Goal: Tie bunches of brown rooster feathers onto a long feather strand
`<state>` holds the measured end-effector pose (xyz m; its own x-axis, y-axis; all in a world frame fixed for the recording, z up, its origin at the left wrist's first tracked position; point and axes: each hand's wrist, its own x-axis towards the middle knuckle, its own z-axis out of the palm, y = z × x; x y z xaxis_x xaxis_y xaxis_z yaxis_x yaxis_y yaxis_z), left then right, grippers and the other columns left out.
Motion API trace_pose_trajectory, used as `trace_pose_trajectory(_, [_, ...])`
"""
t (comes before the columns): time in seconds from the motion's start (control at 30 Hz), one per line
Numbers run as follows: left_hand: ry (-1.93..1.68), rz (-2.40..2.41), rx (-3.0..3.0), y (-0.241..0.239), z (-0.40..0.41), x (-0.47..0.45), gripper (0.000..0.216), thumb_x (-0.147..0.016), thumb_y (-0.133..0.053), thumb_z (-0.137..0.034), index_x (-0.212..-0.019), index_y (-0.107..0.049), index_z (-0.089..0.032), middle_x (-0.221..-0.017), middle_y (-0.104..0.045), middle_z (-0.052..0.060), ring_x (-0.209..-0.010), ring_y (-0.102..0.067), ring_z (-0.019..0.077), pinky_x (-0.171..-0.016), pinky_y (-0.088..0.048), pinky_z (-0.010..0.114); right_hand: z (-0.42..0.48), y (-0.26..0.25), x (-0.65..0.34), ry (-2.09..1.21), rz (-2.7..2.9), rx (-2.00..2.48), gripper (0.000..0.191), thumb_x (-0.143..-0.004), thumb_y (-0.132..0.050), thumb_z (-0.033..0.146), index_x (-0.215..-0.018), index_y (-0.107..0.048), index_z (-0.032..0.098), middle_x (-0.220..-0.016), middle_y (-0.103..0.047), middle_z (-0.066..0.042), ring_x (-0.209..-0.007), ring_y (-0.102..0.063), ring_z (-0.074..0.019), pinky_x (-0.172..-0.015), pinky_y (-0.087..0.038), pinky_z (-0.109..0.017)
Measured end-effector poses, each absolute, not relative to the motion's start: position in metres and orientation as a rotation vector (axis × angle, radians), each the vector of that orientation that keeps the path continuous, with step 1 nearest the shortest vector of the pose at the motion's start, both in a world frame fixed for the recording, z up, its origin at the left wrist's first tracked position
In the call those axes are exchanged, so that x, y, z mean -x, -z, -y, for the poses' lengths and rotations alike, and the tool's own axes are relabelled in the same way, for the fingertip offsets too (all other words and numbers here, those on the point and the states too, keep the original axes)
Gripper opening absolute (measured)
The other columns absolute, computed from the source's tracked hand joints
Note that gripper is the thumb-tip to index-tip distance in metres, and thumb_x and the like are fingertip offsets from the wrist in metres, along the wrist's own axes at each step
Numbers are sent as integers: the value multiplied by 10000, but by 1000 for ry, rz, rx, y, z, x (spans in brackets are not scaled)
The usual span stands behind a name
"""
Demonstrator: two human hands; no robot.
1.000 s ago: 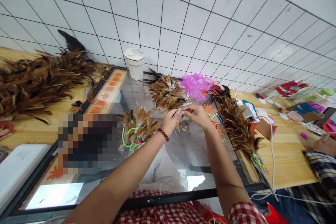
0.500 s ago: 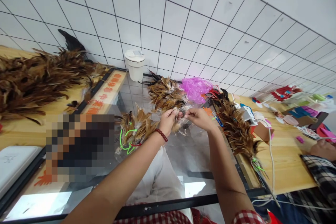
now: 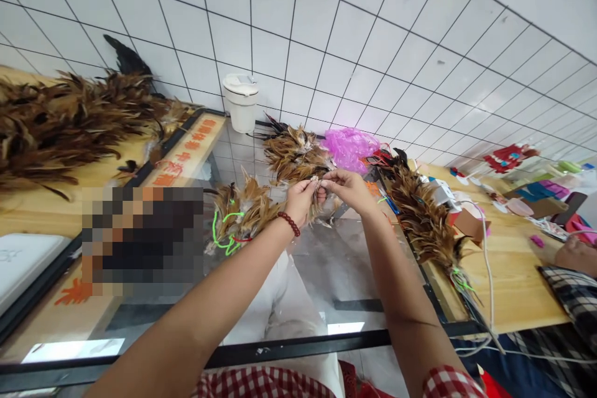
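Observation:
Over the glass tabletop my two hands meet at the fingertips. My left hand [image 3: 300, 201], with a dark red bead bracelet on its wrist, is closed in a pinch around the pale base of some small feathers [image 3: 315, 214]. My right hand [image 3: 349, 189] pinches at the same feather base; its fingertips partly hide what is held. Left of my left hand lies a bundle of brown feathers [image 3: 249, 205] with bright green cord [image 3: 217, 230] around it. Just beyond my hands is another brown feather bundle [image 3: 296, 152], beside a crumpled pink plastic bag [image 3: 352, 148].
A white lidded bucket [image 3: 241, 106] stands against the tiled wall. Long brown feather garlands [image 3: 56, 134] cover the wooden table at left. Another feather strand [image 3: 420, 211] lies along the right edge. A white cable [image 3: 487, 261] hangs there. A co-worker's plaid sleeve [image 3: 569, 292] shows at far right.
My right hand has moved left, closing the small gap to my left hand, so the fingertips now meet. The view has tilted slightly; the bundles lie as before.

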<state>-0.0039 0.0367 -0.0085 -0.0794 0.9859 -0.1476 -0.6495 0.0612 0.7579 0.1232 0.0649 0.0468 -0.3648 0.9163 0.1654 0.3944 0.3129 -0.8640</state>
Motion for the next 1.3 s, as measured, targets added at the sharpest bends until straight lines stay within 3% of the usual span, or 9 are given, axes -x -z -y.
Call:
trace_pose_trajectory(0.17, [-1426,-801,-619,10,-38,3,301,-700,-750,-366,-687,-616,-96,-564,-621,23,-472,-564,90,-503,-481,225,-63,-45,-118,-1266,1885,1058,275,-750,-643,445,-718,-604,174,-596,-647,-10,-550,-620,-145,-618,-513,-294])
trace_pose_trajectory(0.43, [-1358,-795,-610,8,-37,7,280,-732,-728,-360,-723,-633,-97,-588,-647,40,-485,-590,113,-526,-504,257,-69,-43,-122,-789,1902,1279,186,-730,-564,352,-701,-591,170,-588,-591,14,-522,-512,-103,-517,-396,-223])
trace_pose_trajectory(0.63, [-1353,-737,-757,11,-40,8,304,-736,-724,-341,-612,-579,-104,-525,-571,10,-433,-526,83,-453,-421,216,-68,-42,-117,-752,1969,1246,176,-744,-566,330,-710,-627,168,-615,-631,-10,-551,-544,-119,-541,-413,-232])
trace_pose_trajectory(0.83, [-1394,-750,-692,12,-42,8,280,-739,-723,-329,-653,-564,-115,-484,-476,-42,-420,-484,65,-437,-394,196,-75,-38,-124,-710,1899,1259,192,-738,-600,338,-755,-655,155,-656,-648,-13,-557,-541,-111,-542,-426,-230])
trace_pose_trajectory(1.07, [-1409,-710,-634,9,-40,8,308,-741,-720,-357,-657,-545,-118,-499,-527,-20,-437,-523,80,-453,-423,203,-67,-34,-118,-1223,1847,1085,322,-671,-739,437,-810,-641,164,-648,-672,-25,-555,-631,-153,-576,-533,-294])
trace_pose_trajectory(1.13, [-1391,-712,-615,8,-39,8,306,-749,-714,-360,-667,-553,-113,-507,-549,-6,-441,-534,88,-465,-442,217,-64,-34,-115,-1074,1910,1101,260,-727,-696,412,-808,-660,167,-642,-667,-29,-557,-634,-161,-581,-528,-302])
trace_pose_trajectory(1.3, [-1414,-768,-571,7,-41,7,294,-751,-715,-358,-685,-563,-115,-529,-577,-5,-426,-529,82,-464,-444,214,-53,-44,-110,-210,2236,1166,119,-771,-599,222,-783,-715,200,-828,-697,-56,-729,-621,-168,-674,-452,-286])
